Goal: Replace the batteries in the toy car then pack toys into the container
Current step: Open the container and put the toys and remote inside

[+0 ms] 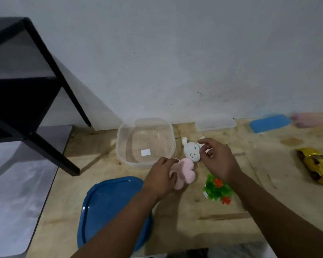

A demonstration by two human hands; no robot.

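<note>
The person is working at the tub [145,141], a clear one sitting empty on the surface [194,220], and both hands are closing in on the bunny [191,151] lying just right of it. The left hand [161,178] is curling over the bunny's pink body, fingers bent and touching the plush, though I cannot tell whether it is truly gripping yet. The right hand [215,157] is hovering at the white head, thumb and fingers parted in a loose pinch by the ear, not yet clamped. The car [315,165], a gold one, is lying well to the right of the tub, untouched, so packing looks to be just starting. The blue lid [110,207] is lying in front of the tub, partly under the left forearm, and the plant [217,189], a small plastic one, is sitting in front of the bunny, close under the right wrist. The risks I am seeing: a soft toy lifted by one limp ear may be slipping free short of the rim, the wrist may be knocking the plant over as it rises, and the light tub may be sliding if the bunny is dragged against its wall.
</note>
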